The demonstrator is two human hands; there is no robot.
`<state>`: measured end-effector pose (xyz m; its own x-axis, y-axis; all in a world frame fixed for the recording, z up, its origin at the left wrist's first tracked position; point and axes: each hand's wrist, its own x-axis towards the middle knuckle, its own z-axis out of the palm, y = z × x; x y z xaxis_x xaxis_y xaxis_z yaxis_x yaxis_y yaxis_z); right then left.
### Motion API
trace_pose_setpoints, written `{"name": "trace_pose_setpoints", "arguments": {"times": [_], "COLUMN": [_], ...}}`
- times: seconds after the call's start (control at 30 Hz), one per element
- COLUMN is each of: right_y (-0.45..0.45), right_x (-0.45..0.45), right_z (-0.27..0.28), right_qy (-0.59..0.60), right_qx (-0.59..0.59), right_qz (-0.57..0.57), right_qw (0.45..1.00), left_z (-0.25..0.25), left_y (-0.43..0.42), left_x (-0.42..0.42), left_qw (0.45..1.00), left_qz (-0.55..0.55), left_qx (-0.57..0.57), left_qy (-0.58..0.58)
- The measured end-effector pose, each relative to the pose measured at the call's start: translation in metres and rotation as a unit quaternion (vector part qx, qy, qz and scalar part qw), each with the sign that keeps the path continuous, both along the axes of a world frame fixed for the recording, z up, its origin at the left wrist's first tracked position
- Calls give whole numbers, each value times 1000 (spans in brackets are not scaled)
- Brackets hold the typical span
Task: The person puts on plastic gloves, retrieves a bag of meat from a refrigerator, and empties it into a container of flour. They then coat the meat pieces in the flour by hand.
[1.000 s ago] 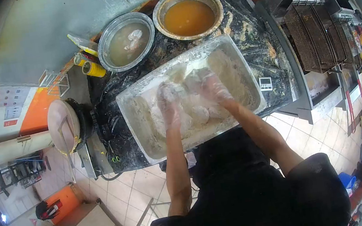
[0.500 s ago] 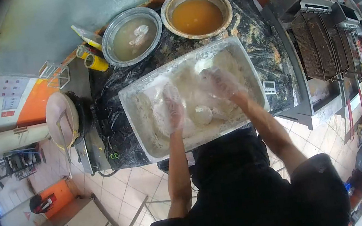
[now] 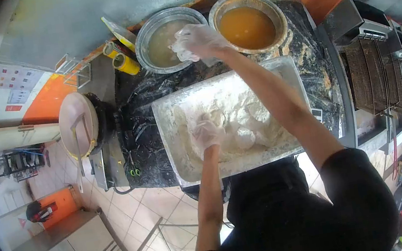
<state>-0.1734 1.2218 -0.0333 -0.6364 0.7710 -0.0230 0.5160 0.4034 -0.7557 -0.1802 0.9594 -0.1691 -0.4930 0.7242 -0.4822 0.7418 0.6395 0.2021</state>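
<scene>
My right hand (image 3: 198, 41), in a clear plastic glove, is above the right side of a metal bowl of cloudy liquid (image 3: 157, 49). Its fingers are closed around a pale, wet piece of chicken (image 3: 181, 51), mostly hidden by the hand. Lower down, my gloved left hand (image 3: 207, 133) rests in the flour inside a large metal tray (image 3: 167, 148). Its fingertips are blurred and partly lost against the white, beside a floured piece (image 3: 217, 118). Several more floured pieces, one a rounded lump (image 3: 245, 137), lie to the right of that hand.
A second bowl (image 3: 246, 21) of orange liquid stands behind the tray. Yellow cylinders (image 3: 125, 64) are left of the bowls. Green-handled scissors (image 3: 135, 171) lie on the black-covered table. A round pale-topped container (image 3: 72, 115) stands left, fryer baskets (image 3: 360, 72) right. A timer (image 3: 317, 115) sits beside the tray.
My right hand has left the flour tray and reached up to the cloudy bowl, where the pale piece lay in the liquid. My left hand stays in the flour. The whole view has shifted.
</scene>
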Motion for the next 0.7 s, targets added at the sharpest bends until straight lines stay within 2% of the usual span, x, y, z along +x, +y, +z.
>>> {"name": "trace_pose_setpoints", "arguments": {"times": [0.03, 0.1, 0.13, 0.17, 0.2, 0.23, 0.27, 0.3, 0.33, 0.4, 0.47, 0.5, 0.53, 0.57, 0.6, 0.63, 0.67, 0.7], "right_y": [12, 37, 48, 57, 55, 54, 48, 40, 23, -6, -32, -41, -50, -60, -68, -75, -84, -103], "right_x": [-21, -58, -70, -80, -82, -79, -67, -52, -32, 8, 48, 69, 91, 112, 133, 154, 173, 186], "right_z": [-22, -66, -88, -113, -117, -124, -114, -99, -64, -2, 2, -11, -23, -27, -33, -63, -89, -86], "right_qy": [4, -76, -72, 42, 152, 147, 122, 95, 65, 6, -52, -44, -33, -94, -150, -249, -342, -338], "right_qx": [3, 32, 33, -78, -189, -193, -97, 0, 33, 25, 16, 94, 171, 85, -1, 97, 193, 84], "right_qz": [-3, -15, -16, -28, -39, -39, -44, -46, 5, 43, 78, 114, 150, 197, 242, 301, 351, 248], "right_qw": [1000, 997, 997, 996, 969, 969, 987, 994, 997, 999, 995, 988, 973, 972, 959, 915, 850, 904], "left_z": [-7, 13, 23, 34, 43, 48, 49, 48, 47, -26, -122, -167, -182, -190, -193, -172, -124, -73], "left_y": [0, -5, -7, -9, -14, -20, -24, -26, -32, -74, -111, -128, -130, -129, -124, -111, -90, -70], "left_x": [-9, -16, -19, -25, -32, -38, -44, -53, -61, -75, -104, -118, -122, -127, -131, -123, -102, -82], "left_qw": [997, 996, 994, 994, 995, 995, 995, 967, 914, 912, 965, 953, 953, 939, 843, 844, 946, 989], "left_qz": [38, 53, 71, 71, 39, 9, 12, 94, 172, 105, -62, -120, -122, -22, 80, 77, 33, -11], "left_qx": [-11, 5, 15, 15, 19, 20, 16, 30, 42, 283, 256, 243, 243, 312, 354, 355, 258, 146], "left_qy": [-69, -74, -87, -85, -88, -94, -101, -236, -364, -278, -9, 137, 132, -140, -398, -396, -191, 26]}}
